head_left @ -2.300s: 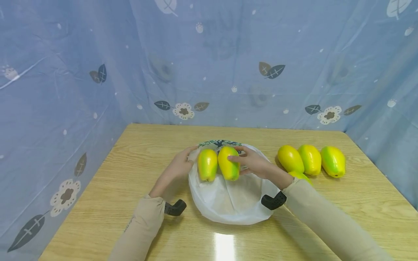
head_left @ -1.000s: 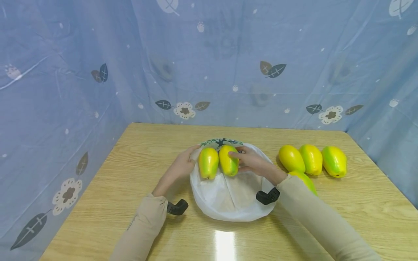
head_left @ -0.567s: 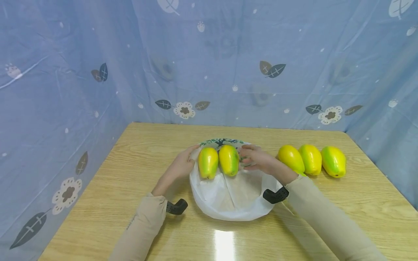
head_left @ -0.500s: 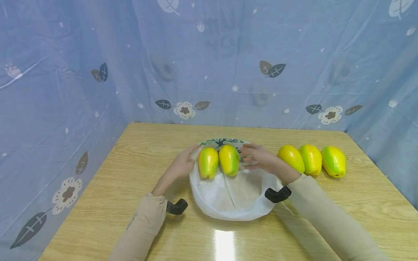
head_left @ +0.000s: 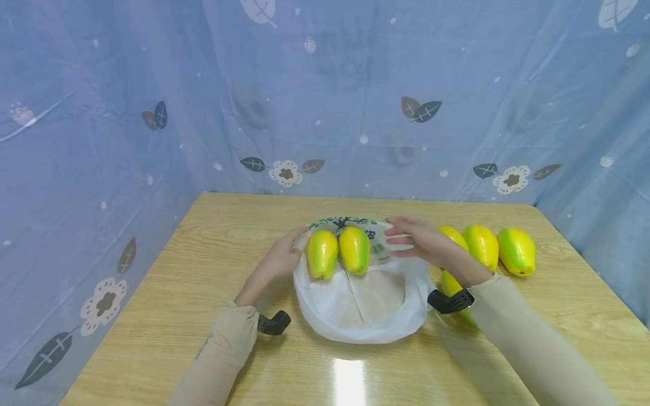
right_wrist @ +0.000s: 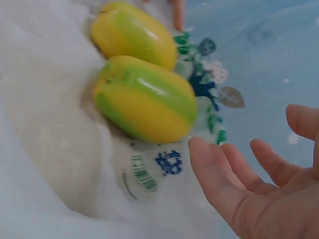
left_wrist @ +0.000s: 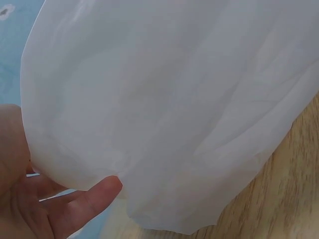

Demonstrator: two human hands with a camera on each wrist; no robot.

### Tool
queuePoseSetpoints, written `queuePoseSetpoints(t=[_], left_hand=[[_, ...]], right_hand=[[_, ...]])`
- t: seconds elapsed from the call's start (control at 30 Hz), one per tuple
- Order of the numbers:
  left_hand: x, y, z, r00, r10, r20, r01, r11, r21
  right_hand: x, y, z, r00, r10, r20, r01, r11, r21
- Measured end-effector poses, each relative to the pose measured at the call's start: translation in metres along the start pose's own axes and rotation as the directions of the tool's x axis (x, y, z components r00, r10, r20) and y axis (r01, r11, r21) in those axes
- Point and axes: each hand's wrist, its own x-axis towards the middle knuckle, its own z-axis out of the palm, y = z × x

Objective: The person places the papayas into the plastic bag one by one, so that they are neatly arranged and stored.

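A white plastic bag lies on the wooden table, with green print at its far rim. Two yellow-green papayas lie side by side in its mouth. My left hand grips the bag's left edge beside the left papaya. In the left wrist view the bag drapes over my left hand. My right hand hovers open just right of the bag, touching nothing. In the right wrist view its straight fingers are a little way from the nearer papaya.
Three more papayas stand in a row at the right, and another lies partly hidden under my right wrist. A blue leaf-patterned curtain closes in the table's back and sides.
My right hand has let go of the right-hand papaya in the bag and drawn away to the right, opening. The left hand has stayed on the bag's edge.
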Motion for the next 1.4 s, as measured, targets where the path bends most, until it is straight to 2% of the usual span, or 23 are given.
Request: queuePoseSetpoints(t=[0.43, 0.67, 0.83, 0.93, 1.17, 1.4], left_hand=[[0.000, 0.001, 0.000, 1.000, 0.002, -0.004, -0.002, 1.000, -0.006], [-0.001, 0.002, 0.000, 1.000, 0.017, -0.008, -0.017, 1.000, 0.016], [-0.001, 0.002, -0.001, 1.000, 0.025, -0.007, -0.025, 1.000, 0.018], [-0.001, 0.003, 0.000, 1.000, 0.023, -0.009, -0.022, 1.000, 0.019], [0.000, 0.004, 0.000, 1.000, 0.008, -0.008, -0.008, 1.000, 0.010], [0.000, 0.001, 0.000, 1.000, 0.005, 0.000, -0.005, 1.000, -0.005]], right_hand=[[-0.020, -0.005, -0.030, 0.997, -0.063, -0.051, 0.066, 0.996, 0.053], [-0.035, -0.007, -0.048, 0.991, -0.100, -0.084, 0.103, 0.994, 0.033], [-0.048, -0.005, -0.064, 0.990, -0.114, -0.087, 0.122, 0.988, 0.091], [-0.057, -0.001, -0.075, 0.989, -0.125, -0.076, 0.133, 0.985, 0.107], [-0.078, 0.015, -0.100, 0.990, -0.123, -0.075, 0.119, 0.991, -0.053], [-0.098, 0.035, -0.122, 0.991, -0.127, -0.032, 0.128, 0.992, 0.023]])
